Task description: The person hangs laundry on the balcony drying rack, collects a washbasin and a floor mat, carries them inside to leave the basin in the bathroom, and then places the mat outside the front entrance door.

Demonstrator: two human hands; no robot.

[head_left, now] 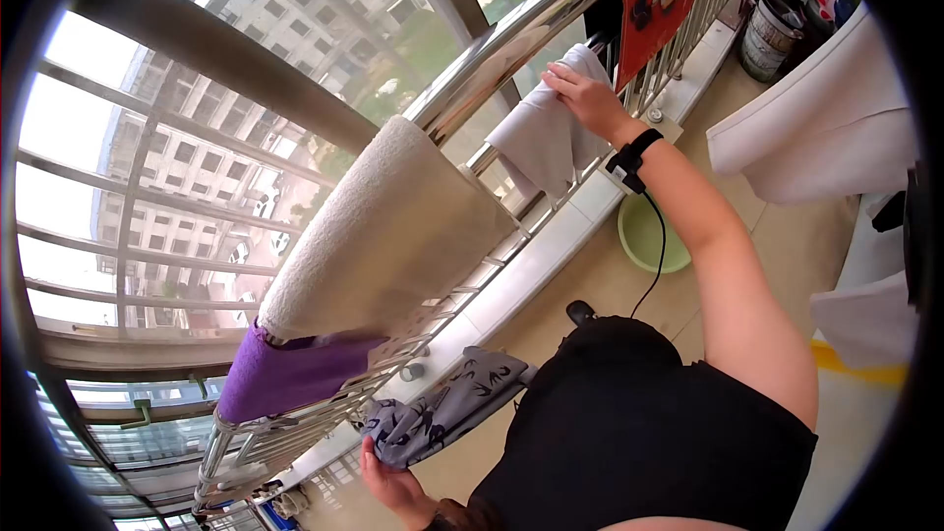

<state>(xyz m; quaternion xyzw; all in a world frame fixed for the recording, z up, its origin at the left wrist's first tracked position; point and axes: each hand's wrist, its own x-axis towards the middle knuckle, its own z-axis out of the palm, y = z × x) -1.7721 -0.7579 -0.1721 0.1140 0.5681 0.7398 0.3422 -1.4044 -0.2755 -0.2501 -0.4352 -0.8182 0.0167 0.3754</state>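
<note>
at the balcony railing (pixel 511 49), pale cloth (pixel 536 143) draped
right hand (pixel 585 103) lies on it, grip unclear; left hand (pixel 395 484) grasps grey patterned cloth (pixel 447 408). spreading creases outward would probably help it hang evenly.

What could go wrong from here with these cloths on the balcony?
The pale cloth under the right hand might slide off the railing. The grey patterned cloth, with the left hand at one end, could drop onto the floor. The cord hanging from the wristband might catch on something.
</note>
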